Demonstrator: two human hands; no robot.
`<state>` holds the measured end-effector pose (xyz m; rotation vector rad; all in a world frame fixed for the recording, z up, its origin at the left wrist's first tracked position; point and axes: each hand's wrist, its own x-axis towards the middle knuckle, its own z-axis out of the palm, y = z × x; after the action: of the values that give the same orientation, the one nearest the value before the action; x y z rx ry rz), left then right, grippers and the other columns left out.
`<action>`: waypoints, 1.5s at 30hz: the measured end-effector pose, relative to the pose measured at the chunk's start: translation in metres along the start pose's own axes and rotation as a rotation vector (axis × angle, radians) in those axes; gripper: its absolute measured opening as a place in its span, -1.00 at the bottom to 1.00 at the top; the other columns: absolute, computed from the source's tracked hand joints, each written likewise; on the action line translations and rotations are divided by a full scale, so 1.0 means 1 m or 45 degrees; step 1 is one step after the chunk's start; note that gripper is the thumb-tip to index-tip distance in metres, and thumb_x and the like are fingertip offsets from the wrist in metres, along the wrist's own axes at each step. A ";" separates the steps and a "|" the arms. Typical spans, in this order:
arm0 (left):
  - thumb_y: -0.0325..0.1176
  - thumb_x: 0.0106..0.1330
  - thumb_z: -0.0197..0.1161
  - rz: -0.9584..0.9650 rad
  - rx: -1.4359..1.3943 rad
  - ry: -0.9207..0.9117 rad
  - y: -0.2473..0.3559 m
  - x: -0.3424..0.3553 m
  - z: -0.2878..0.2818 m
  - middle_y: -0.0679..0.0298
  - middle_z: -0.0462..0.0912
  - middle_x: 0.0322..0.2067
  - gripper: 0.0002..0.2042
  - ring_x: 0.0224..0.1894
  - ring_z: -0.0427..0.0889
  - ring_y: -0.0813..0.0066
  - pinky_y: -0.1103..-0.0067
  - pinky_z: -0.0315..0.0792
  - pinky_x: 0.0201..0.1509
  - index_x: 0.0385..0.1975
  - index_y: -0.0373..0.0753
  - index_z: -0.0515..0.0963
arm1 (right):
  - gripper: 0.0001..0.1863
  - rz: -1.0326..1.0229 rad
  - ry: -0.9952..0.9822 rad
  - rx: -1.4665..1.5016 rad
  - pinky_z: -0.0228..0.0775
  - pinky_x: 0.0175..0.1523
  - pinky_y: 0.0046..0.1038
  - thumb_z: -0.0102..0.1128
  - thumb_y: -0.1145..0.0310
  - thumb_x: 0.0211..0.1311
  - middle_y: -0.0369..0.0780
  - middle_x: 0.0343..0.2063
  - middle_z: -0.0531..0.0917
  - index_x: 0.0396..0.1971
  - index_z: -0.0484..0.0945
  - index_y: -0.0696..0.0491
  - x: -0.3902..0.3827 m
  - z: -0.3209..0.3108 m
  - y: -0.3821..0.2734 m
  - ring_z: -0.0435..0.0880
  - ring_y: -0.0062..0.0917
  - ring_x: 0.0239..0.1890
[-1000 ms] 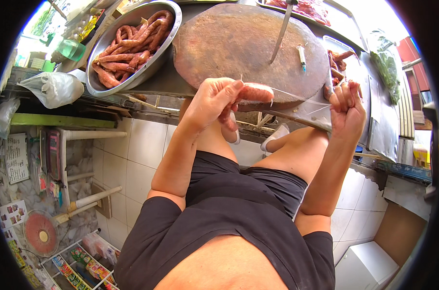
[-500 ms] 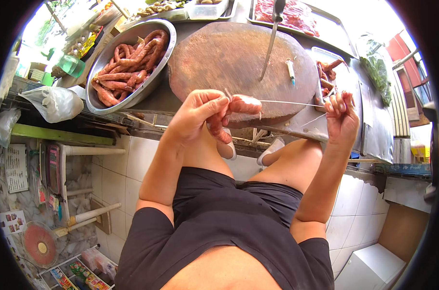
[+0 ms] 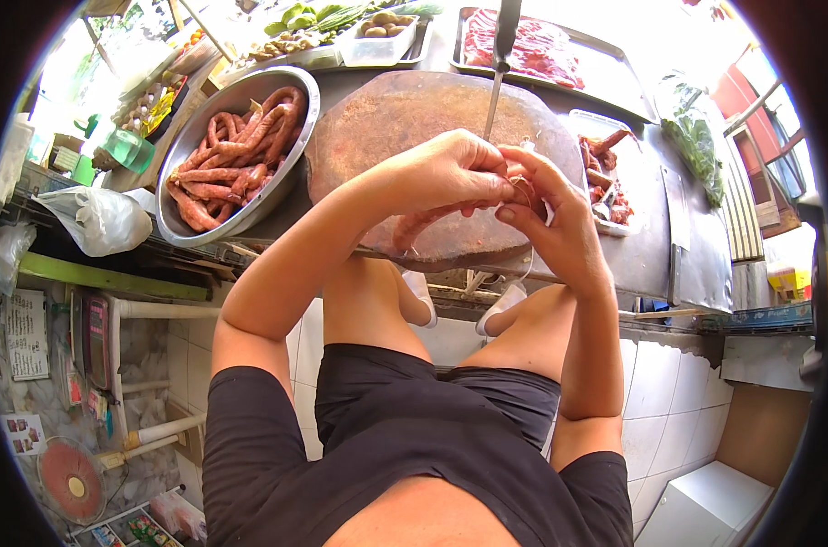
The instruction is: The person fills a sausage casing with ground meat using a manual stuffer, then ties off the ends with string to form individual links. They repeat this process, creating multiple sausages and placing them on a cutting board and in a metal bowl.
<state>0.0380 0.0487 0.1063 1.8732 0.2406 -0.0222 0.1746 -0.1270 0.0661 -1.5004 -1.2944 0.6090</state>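
Note:
My left hand (image 3: 455, 169) is closed on a length of pinkish sausage (image 3: 414, 228) that dangles over the front of the round worn chopping board (image 3: 386, 118). My right hand (image 3: 560, 219) has come up against it, fingers curled in a pinch on thin white string (image 3: 519, 185) at the sausage. The exact grip is partly hidden where the fingers overlap. Just behind the hands, a long knife (image 3: 498, 64) stands upright at the board. A steel basin (image 3: 263, 205) heaped with sausages (image 3: 227, 159) sits left of the board.
A tray of raw meat (image 3: 519, 50) lies at the back. Right are a white tray of meat pieces (image 3: 605, 178), a steel surface (image 3: 651, 255) and bagged greens (image 3: 696, 146). Vegetables (image 3: 377, 27) are behind; a plastic bag (image 3: 99, 219) hangs over the left edge.
My hands, earlier apart with string stretched between them, are now together. The left moved right and slightly up, the right moved left. The board and counter sit lower in view.

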 end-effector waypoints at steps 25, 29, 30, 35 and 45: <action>-0.29 0.38 0.14 0.000 -0.325 0.025 -0.078 0.072 -0.045 0.27 0.61 -0.44 -0.77 -0.47 0.53 0.51 0.52 0.50 -0.36 -0.28 -0.35 0.63 | -0.77 0.181 0.271 -0.222 0.56 0.03 -0.50 0.25 0.59 0.32 -0.11 -0.15 0.77 -0.04 0.59 0.13 0.066 0.013 0.046 0.76 -0.51 -0.01; -0.27 0.36 0.19 -0.048 -0.280 -0.010 -0.104 0.085 -0.053 0.26 0.62 -0.43 -0.77 -0.46 0.52 0.50 0.52 0.48 -0.36 -0.30 -0.34 0.63 | -0.78 0.221 0.224 -0.426 0.55 0.00 -0.52 0.30 0.55 0.29 -0.14 -0.18 0.77 -0.07 0.61 0.13 0.063 0.017 0.059 0.75 -0.55 -0.04; -0.26 0.36 0.20 -0.088 -0.244 0.013 -0.110 0.088 -0.056 0.24 0.63 -0.42 -0.75 -0.44 0.55 0.49 0.52 0.50 -0.33 -0.29 -0.36 0.64 | -0.77 0.230 0.214 -0.544 0.54 -0.02 -0.53 0.32 0.54 0.29 -0.15 -0.19 0.77 -0.07 0.61 0.13 0.061 0.018 0.062 0.75 -0.56 -0.05; -0.17 0.38 0.27 0.051 0.466 0.558 -0.119 0.074 -0.057 0.18 0.76 -0.22 -0.66 -0.16 0.71 0.39 0.50 0.54 0.01 -0.11 -0.37 0.68 | -0.71 0.401 0.259 -0.111 0.42 -0.37 -0.65 0.32 0.47 0.33 -0.33 -0.38 0.66 0.04 0.58 0.06 0.037 0.005 0.068 0.56 -0.73 -0.46; -0.30 0.40 0.36 0.476 -0.443 0.598 -0.072 -0.002 0.078 0.26 0.67 -0.17 -0.63 -0.19 0.67 0.55 0.60 0.53 0.03 0.11 -0.35 0.51 | -0.08 0.328 0.178 1.024 0.24 -0.65 -0.67 -0.06 -0.26 0.47 -0.15 -0.40 0.63 0.49 -0.01 0.16 0.016 0.041 0.038 0.52 -0.64 -0.61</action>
<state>0.0314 -0.0046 0.0140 1.5271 0.1948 0.6794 0.1595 -0.0939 0.0208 -1.0033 -0.6166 1.0220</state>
